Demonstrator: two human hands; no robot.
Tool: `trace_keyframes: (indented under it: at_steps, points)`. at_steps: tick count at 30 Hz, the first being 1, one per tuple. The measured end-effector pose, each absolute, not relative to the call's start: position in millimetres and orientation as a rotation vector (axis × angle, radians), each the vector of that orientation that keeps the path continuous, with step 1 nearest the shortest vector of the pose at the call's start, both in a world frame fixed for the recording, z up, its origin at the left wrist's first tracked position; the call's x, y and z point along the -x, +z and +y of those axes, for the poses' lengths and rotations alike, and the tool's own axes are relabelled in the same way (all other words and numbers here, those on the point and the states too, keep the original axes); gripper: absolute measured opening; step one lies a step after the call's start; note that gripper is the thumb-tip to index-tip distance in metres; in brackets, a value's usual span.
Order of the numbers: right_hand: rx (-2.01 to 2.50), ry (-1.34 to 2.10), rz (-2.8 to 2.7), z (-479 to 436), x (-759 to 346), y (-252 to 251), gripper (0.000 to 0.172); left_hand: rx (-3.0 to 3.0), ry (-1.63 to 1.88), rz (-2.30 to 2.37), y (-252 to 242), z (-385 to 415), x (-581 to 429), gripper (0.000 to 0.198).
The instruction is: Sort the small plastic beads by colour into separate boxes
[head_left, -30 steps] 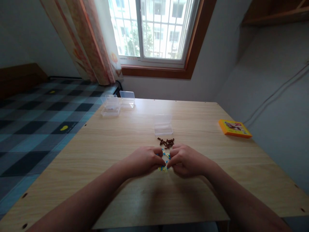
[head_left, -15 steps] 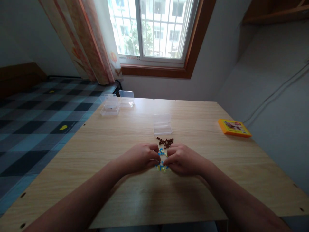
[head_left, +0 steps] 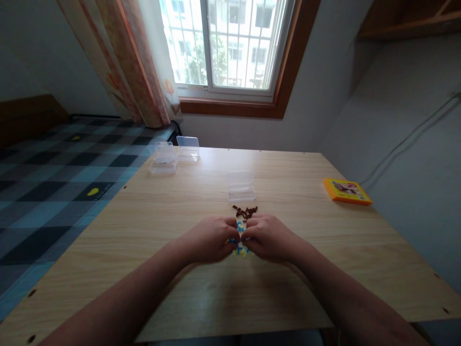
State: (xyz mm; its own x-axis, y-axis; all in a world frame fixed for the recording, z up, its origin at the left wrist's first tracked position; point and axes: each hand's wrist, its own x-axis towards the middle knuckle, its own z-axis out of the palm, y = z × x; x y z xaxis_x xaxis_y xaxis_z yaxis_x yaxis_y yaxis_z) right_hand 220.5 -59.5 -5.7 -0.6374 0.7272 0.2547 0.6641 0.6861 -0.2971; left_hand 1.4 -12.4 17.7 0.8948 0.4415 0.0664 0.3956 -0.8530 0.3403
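Observation:
Over the middle of the wooden table (head_left: 173, 211) my left hand (head_left: 214, 239) and my right hand (head_left: 268, 239) face each other, fingertips almost meeting. The left fingers are closed in a pinch, with a bit of blue piece (head_left: 232, 240) showing between them. My right fingers are pinched too; what they hold is too small and covered to make out. Small blue and yellow pieces (head_left: 240, 251) lie on the table just below the fingertips, and more blue pieces (head_left: 239, 225) lie just beyond them. Behind the hands is a loose heap of small dark brown pieces (head_left: 245, 212), partly hidden by the right hand.
An open clear plastic box (head_left: 241, 194) stands beyond the brown heap. More open clear boxes (head_left: 163, 166) are at the far left corner. A flat yellow-orange box (head_left: 347, 192) lies at the right. A bed with a checked cover (head_left: 90, 163) adjoins the table's left side.
My right hand has moved slightly left, so the two hands' fingertips are closer together. Blue now shows between my left fingers. The view has shifted a little.

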Motion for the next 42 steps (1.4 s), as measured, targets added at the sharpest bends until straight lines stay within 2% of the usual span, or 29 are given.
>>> trace_keyframes:
  at_steps: [7,13,18,25,30,35,42]
  points:
    - [1.177,0.254,-2.387,-51,-243,3,0.014,-2.702,0.319,0.633,14,-8,0,0.015]
    - [1.546,0.258,-2.209,-32,-277,-7,0.016,-2.601,0.557,0.999,4,16,8,0.015]
    - [1.529,0.446,-2.080,-22,-280,-22,0.018,-2.594,0.536,1.098,-10,27,-1,0.013]
    - [1.539,0.448,-1.705,-2,-282,-42,0.027,-2.457,0.752,1.094,-17,30,-11,0.014]
    - [1.279,0.584,-1.777,5,-278,-43,0.025,-2.249,1.003,1.297,-24,46,-7,0.020]
    - [1.209,0.656,-1.895,5,-273,-40,0.021,-2.260,0.975,1.279,-26,64,-15,0.020]
    - [1.274,0.565,-1.963,4,-268,-38,0.015,-2.292,0.947,1.297,-23,73,-26,0.022]
